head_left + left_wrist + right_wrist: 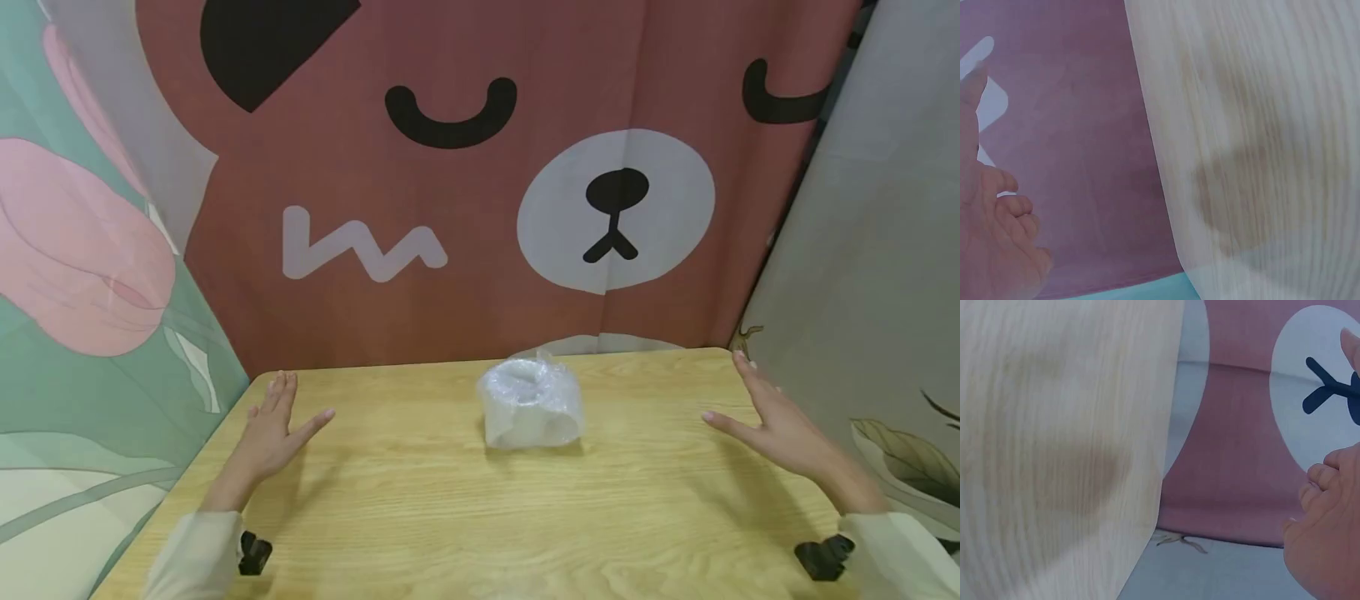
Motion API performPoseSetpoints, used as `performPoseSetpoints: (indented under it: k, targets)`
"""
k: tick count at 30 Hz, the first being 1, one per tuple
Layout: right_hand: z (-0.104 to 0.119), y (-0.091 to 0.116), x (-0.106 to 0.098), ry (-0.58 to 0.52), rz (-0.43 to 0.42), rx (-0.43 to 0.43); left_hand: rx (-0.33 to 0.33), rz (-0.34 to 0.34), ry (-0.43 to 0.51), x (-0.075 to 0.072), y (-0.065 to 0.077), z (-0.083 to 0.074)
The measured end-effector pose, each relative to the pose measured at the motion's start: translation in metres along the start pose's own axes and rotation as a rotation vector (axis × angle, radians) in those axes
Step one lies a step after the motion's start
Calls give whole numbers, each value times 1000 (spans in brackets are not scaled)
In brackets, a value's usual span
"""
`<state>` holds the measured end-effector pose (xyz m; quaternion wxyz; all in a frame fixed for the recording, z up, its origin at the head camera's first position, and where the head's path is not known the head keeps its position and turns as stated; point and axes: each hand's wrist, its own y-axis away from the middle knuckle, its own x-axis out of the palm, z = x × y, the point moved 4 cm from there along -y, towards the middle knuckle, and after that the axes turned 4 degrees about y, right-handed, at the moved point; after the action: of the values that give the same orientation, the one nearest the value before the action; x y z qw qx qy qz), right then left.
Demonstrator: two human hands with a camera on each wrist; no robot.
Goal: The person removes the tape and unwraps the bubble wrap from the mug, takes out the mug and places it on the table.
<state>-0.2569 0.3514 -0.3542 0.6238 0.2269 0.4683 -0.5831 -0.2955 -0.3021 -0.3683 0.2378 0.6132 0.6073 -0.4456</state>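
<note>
A roll-shaped bundle in clear bubble wrap (531, 404) sits on the wooden table (450, 517), toward its far edge and around the middle. What the wrap encloses cannot be made out. My left hand (270, 437) is over the table's left side with thumb spread and fingers extended, holding nothing. On the opposite side, my right hand (783, 429) is held the same way near the right edge, also holding nothing. Both hands are well apart from the bundle. Each wrist view catches part of its own hand, the left (1000, 244) and the right (1329, 519), but no bundle.
Behind the table hangs a reddish-brown curtain (465, 317) with a bear face. A green curtain with pink flowers (90, 250) borders the left, and a pale curtain (847, 250) the right. Black wrist devices (825, 557) show beside the sleeves.
</note>
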Motion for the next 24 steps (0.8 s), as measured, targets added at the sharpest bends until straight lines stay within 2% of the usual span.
performPoseSetpoints:
  k: [6, 12, 18, 24]
  targets:
    - [11, -5, 3, -19, -3, 8, 6, -24, 57, 2, -2, -6]
    - [22, -11, 5, -62, -78, -45, 12, -42, 87, 3, -5, -12]
    - [29, -14, 7, -82, -137, -72, 54, -76, 119, 5, -12, -25]
    - [32, -15, 10, -91, -130, -47, 79, -113, 130, 10, -15, -36]
